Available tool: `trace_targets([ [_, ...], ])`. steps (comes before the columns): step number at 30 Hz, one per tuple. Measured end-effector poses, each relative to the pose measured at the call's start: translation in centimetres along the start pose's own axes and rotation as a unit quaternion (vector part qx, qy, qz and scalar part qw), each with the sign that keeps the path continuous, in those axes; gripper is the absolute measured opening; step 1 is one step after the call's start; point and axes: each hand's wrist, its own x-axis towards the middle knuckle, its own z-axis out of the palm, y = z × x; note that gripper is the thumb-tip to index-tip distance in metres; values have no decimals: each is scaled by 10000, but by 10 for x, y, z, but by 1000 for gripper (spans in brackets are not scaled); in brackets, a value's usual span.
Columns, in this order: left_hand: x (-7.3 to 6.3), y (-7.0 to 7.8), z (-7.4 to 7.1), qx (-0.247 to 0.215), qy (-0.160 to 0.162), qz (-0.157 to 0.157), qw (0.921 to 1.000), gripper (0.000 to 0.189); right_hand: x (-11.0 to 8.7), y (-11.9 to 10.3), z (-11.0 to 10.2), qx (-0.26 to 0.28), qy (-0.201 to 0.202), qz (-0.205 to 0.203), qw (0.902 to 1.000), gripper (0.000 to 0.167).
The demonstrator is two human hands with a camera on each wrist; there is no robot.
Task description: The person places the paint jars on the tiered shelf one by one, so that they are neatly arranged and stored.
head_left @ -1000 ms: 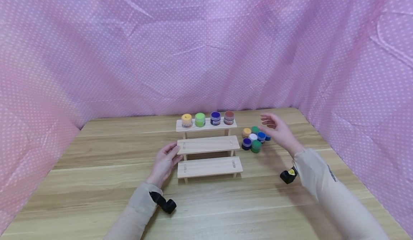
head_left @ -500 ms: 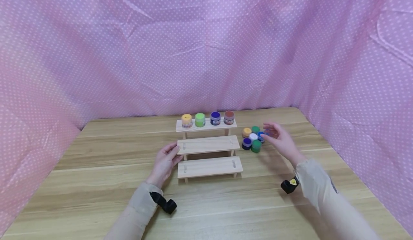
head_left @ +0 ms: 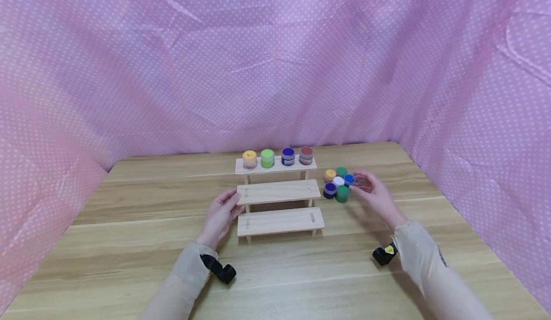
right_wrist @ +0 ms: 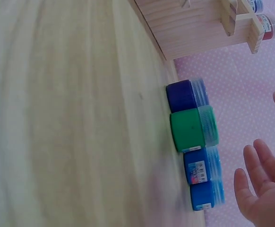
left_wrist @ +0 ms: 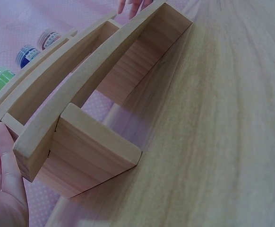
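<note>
My left hand (head_left: 219, 218) grips the left end of the middle step of a three-step wooden display stand (head_left: 278, 192). In the left wrist view its finger (left_wrist: 9, 165) lies against the wood. To the right of the stand my right hand (head_left: 375, 196) hovers at a cluster of small paint jars, fingers spread and holding nothing. Nearest to it are a blue jar (head_left: 349, 180) and a green jar (head_left: 342, 194). A white-lidded jar (head_left: 338, 182), a purple jar (head_left: 329, 190), an orange jar (head_left: 330, 175) and another green jar (head_left: 341, 171) complete the visible group. The right wrist view shows a second blue jar (right_wrist: 202, 196).
Along the stand's top step are a yellow-orange jar (head_left: 249, 160), a light green jar (head_left: 267, 158), a dark blue jar (head_left: 288, 157) and a brown jar (head_left: 306, 156). A pink dotted curtain (head_left: 275, 71) hangs behind the wooden table (head_left: 142, 243).
My right hand has come down and slightly nearer to me, beside the jars on the right. The left hand keeps its grip on the stand, and the jars stand where they were.
</note>
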Motion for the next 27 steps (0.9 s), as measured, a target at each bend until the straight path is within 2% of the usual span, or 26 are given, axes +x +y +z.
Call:
trace_targets([
  [6,0,1,1,-80,-3,9,10000,38,-2,6,3,-28,-172,258,9995,54],
  [15,-1,1,0,-34,4,-25,10000,38,-2,13,9,26,-215,306,9993,57],
  [27,-3,1,1,-115,83,31,9999,35,5,11,18,-582,-524,387,9962,56],
])
